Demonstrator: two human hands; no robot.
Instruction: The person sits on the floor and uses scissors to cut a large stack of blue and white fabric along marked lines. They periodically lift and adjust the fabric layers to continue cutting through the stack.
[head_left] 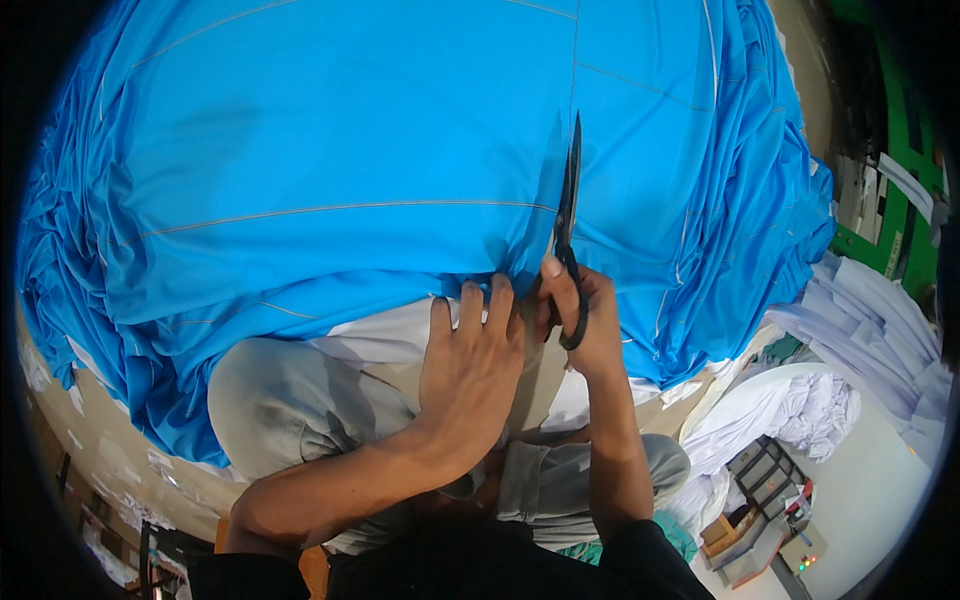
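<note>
A large sheet of bright blue fabric [350, 140] with thin pale seam lines spreads out in front of me. My right hand [592, 315] grips the black handles of a pair of scissors [570, 190]. Their long dark blades point away from me over the cloth, close to a lengthwise seam line. To the left of the handles, my left hand [468, 345] is at the near edge of the blue fabric, fingertips on the cloth, which gathers beside them. Its thumb is hidden, but it appears to grip that edge.
White cloth [385, 332] shows under the blue fabric's near edge, by my bent legs in grey trousers [285, 400]. At right lie heaps of white fabric [780, 415] and a green frame [900, 150]. Paper scraps litter the brown surface [130, 430] at lower left.
</note>
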